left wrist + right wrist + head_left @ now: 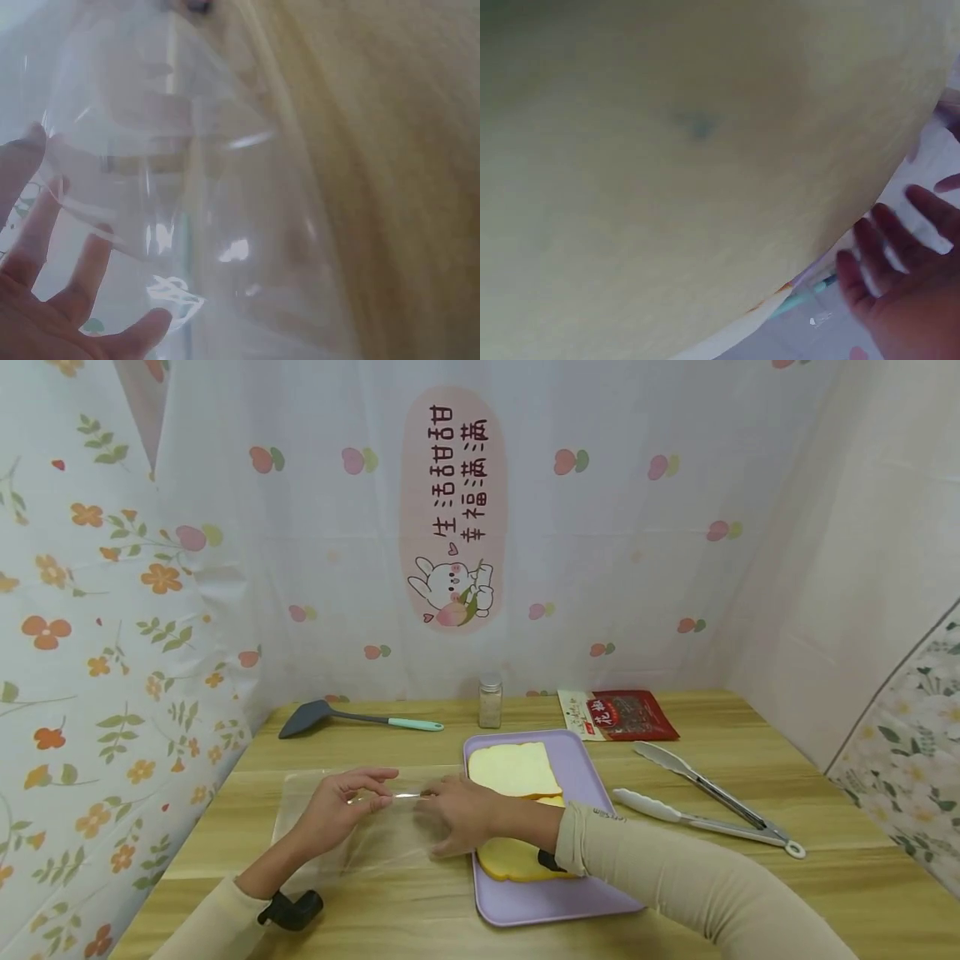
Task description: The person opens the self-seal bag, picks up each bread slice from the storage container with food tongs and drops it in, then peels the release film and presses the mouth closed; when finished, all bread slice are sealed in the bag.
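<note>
A clear plastic bag (382,839) lies over the left part of the table, its upper edge raised in a shiny line between the two hands. My left hand (337,806) pinches that edge between thumb and forefinger, the other fingers spread along the film (217,195). At the right end of the shiny line, my right hand (465,814) holds the edge with its fingertips, its thumb partly hidden. Under the right wrist are bread slices (510,768) on a purple tray (517,902); one bread slice (705,225) fills most of the right wrist view.
A dark spatula (307,718) with a mint handle lies at the back left. Behind the tray stand a small spice jar (491,702) and a red-and-white spice packet (618,715). White-tipped tongs (705,797) lie spread on the right. A printed curtain (337,568) hangs behind the table.
</note>
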Available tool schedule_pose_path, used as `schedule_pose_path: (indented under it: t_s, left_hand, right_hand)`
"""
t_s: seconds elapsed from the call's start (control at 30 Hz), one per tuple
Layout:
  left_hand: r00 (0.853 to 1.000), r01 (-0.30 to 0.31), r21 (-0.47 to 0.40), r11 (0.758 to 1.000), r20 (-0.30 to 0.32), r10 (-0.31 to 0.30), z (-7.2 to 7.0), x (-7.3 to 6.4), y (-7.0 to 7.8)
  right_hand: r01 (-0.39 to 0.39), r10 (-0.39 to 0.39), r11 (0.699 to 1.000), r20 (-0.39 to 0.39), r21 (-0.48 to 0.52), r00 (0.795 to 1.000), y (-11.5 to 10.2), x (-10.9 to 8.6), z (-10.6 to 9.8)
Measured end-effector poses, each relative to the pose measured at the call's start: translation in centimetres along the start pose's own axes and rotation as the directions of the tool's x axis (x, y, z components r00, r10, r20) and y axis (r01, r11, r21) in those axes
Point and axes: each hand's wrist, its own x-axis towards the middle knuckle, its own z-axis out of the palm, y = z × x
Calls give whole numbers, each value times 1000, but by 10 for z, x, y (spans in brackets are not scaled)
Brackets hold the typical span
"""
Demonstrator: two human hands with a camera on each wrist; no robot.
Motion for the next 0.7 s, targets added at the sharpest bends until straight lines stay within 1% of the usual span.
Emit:
schedule_pose_path:
  t_s: [0.03, 0.1, 0.17, 0.2, 0.27, 0.33, 0.4, 0.5, 0.57, 0.7]
  left_hand:
    - [1000, 6, -5, 1000, 2, -6, 0, 0, -1]
    - [1000, 8, -16, 1000, 7, -8, 0, -2, -2]
    - [1000, 3, -27, 1000, -1, -3, -1, -4, -3]
    - [1000, -1, -33, 999, -9, 1, -1, -5, -3]
    - [999, -20, -49, 999, -30, 19, -2, -6, -4]
    - [998, -42, -51, 998, -49, 39, -2, -7, -4]
    - [996, -67, -43, 997, -60, 64, -3, -6, -3]
    - [994, -88, -21, 996, -64, 87, -4, -6, -2]
    - [994, -87, -9, 996, -61, 86, -5, -5, -1]
    - [998, -49, -10, 999, -37, 48, -6, -3, -1]
  right_hand:
    - [50, -50, 999, -9, 7, 999, 1, 0, 0]
    - [150, -149, 988, -11, 27, 989, 3, 1, 1]
    - [215, -216, 976, 17, 45, 976, 4, 1, 3]
    - [233, -236, 971, 38, 58, 971, 5, 1, 3]
    - [239, -246, 967, 83, 84, 966, 5, 0, 3]
    - [213, -224, 972, 126, 95, 966, 6, 1, 2]
    - [184, -199, 977, 154, 109, 968, 7, 1, 0]
    - [164, -182, 980, 172, 112, 968, 8, 2, -1]
    - [183, -199, 977, 152, 112, 968, 9, 2, -1]
    - [227, -236, 967, 81, 113, 968, 13, 1, -3]
